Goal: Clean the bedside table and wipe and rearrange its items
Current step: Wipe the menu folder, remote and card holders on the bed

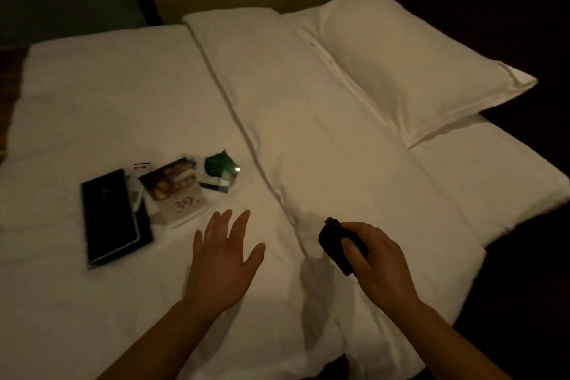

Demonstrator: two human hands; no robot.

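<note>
White soft sheets cover the big bed [92, 86], and one puffy white pillow [401, 65] lies at its far right. On the bed's left side I can count three things close together: one flat black folder [108, 213], one picture card with a red 39 [172, 191] and one green packet [220, 168]. Of the two hands, the left hand [222, 259] is flat over the sheet with its fingers spread wide. The right hand [376, 262] grips one small dark lump [331, 241]; I cannot tell what it is.
</note>
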